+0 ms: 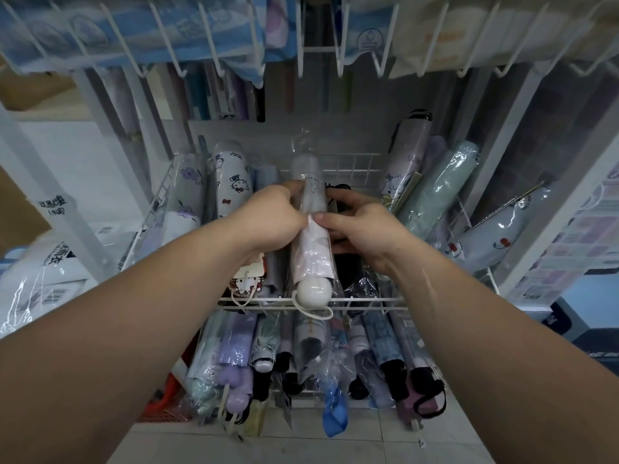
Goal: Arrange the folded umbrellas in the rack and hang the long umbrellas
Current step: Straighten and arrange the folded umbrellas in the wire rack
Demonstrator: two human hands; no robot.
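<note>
Gripping a plastic-wrapped folded umbrella [313,256] from both sides, the left hand [268,219] and right hand [361,226] curl their fingers round its middle. Its round white handle points to 6 o'clock, at the front rim of the rack's wire basket [368,300]. A cat-print umbrella [234,185] lies at 10 o'clock, a mint umbrella [438,189] at 2 o'clock.

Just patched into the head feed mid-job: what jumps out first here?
Dead centre, the left hand and right hand both grip a pale folded umbrella in clear wrap, its round white handle at the front rail of the wire basket. A cat-print umbrella leans at the basket's left, a mint-green umbrella at its right; more wrapped umbrellas crowd the tier below.
</note>
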